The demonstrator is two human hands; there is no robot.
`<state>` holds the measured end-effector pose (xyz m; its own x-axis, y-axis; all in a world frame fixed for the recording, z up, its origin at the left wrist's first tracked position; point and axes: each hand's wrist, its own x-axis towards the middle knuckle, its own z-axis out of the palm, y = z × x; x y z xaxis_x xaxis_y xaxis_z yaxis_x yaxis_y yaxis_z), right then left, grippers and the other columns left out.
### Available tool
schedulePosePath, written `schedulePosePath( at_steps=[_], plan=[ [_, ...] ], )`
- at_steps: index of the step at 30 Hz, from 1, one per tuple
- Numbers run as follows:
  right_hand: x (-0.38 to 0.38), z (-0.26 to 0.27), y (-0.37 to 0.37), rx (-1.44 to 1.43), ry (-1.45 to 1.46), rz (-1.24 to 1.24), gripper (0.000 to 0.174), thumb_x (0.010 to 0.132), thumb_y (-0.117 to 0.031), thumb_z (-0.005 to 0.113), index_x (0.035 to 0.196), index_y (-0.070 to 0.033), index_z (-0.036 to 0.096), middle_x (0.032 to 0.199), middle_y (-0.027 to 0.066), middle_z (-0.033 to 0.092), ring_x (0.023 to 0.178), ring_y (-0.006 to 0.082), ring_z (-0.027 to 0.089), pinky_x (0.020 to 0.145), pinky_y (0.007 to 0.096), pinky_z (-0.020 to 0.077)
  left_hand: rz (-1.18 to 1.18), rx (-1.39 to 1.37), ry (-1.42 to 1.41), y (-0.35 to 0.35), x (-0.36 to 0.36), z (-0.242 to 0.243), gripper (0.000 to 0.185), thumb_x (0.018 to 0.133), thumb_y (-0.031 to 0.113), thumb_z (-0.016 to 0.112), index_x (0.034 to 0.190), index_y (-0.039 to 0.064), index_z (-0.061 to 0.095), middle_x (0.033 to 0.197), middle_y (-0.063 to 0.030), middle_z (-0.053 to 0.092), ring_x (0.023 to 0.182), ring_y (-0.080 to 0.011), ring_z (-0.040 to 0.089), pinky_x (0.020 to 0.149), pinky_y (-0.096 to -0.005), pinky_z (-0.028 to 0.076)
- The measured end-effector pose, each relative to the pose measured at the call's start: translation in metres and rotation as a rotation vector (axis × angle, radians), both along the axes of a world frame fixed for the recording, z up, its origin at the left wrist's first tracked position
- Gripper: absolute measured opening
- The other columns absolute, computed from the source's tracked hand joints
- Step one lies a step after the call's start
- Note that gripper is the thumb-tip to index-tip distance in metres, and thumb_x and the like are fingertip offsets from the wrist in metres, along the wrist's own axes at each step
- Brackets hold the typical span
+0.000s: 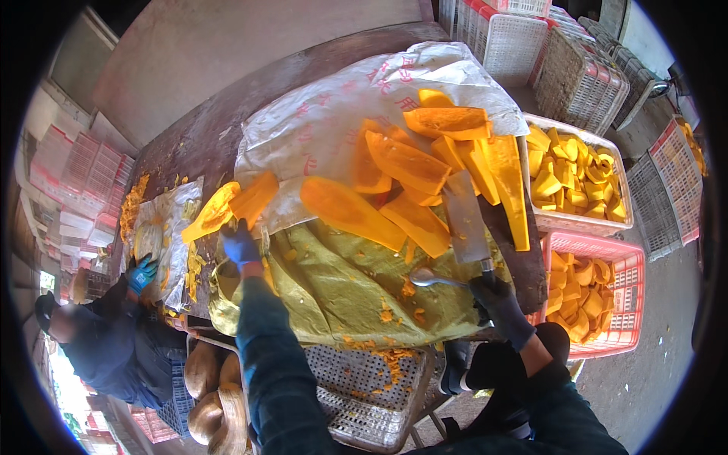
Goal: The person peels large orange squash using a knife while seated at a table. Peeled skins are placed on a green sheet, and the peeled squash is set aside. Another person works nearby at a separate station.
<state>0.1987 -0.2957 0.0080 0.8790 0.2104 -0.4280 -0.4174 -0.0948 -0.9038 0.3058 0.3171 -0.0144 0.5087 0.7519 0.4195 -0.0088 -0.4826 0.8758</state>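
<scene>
My right hand (503,307), in a dark glove, grips the handle of a cleaver (466,219), its broad blade pointing up the table. A metal spoon (435,278) lies with its handle end at that hand. My left hand (240,244), in a blue glove, reaches to the lower end of an orange pumpkin piece (256,196); whether the fingers grip it is unclear. Beside it lies a yellow-rimmed pumpkin half (210,213). A long peeled pumpkin half (350,213) and several other pieces (406,162) are heaped on a white woven sack (296,142) and a green woven sack (341,290).
Crates of cut pumpkin chunks, one white (580,222) and one pink (597,350), stand right. Below the table are a dirty perforated crate (364,421) and whole pumpkins (203,369). A co-worker (114,347) at left handles a pumpkin. Stacked crates (515,48) stand behind.
</scene>
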Motion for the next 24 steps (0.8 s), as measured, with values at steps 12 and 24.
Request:
schedulePosePath(
  at_steps=[12,24],
  plan=[
    [-0.002,0.028,0.027,-0.065,0.128,-0.185,0.019,0.095,-0.028,0.071,0.1,-0.009,0.069,0.07,-0.0057,0.055,0.055,0.0042,0.051,0.049,0.0227,0.0384,-0.3,-0.714,0.09,0.029,0.019,-0.014,0.037,0.083,0.008,0.076,0.118,-0.001,0.067,0.108,-0.0082,0.07,0.097,-0.0251,0.067,0.08,-0.0363,0.056],
    [-0.001,-0.034,0.002,-0.026,-0.226,-0.03,0.016,0.098,-0.026,0.068,0.099,-0.01,0.068,0.07,-0.0068,0.054,0.056,0.0036,0.049,0.049,0.0233,0.0372,-0.392,0.709,0.157,-0.094,-0.075,0.068,0.052,0.073,0.022,0.086,0.12,0.01,0.065,0.113,-0.01,0.068,0.103,-0.0275,0.065,0.088,-0.0408,0.054]
  ],
)
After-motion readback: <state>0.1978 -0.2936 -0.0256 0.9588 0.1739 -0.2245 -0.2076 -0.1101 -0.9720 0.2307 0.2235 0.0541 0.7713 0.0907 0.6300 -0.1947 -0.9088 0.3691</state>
